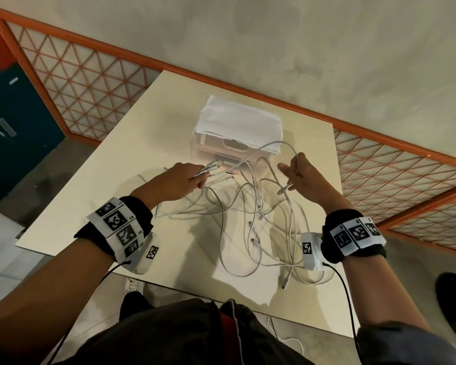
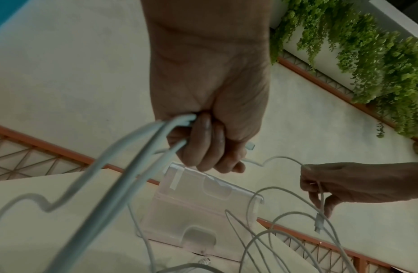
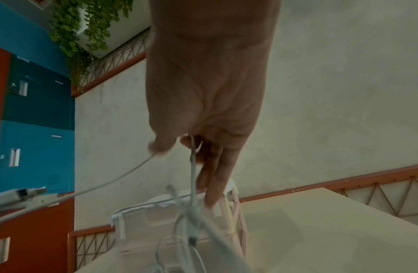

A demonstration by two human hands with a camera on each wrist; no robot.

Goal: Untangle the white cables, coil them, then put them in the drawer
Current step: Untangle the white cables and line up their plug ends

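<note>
Several tangled white cables (image 1: 250,222) sprawl over the cream table (image 1: 121,164) in front of a translucent drawer unit (image 1: 237,138) whose top is draped in white. My left hand (image 1: 181,179) grips a bundle of cable ends, the plugs (image 1: 212,164) poking out toward the drawers; the left wrist view shows its fingers (image 2: 203,147) curled round the cables (image 2: 123,166). My right hand (image 1: 299,172) pinches a single cable loop (image 1: 287,146) raised above the tangle, its plug (image 2: 318,222) hanging below. In the right wrist view the thumb and fingers (image 3: 212,166) hold that cable (image 3: 192,171).
An orange-framed lattice railing (image 1: 90,83) runs behind and to the right of the table. A dark blue cabinet (image 1: 11,127) stands at the left. One cable (image 1: 287,341) trails on the floor under the table's near edge. Green plants (image 2: 366,55) hang on the wall.
</note>
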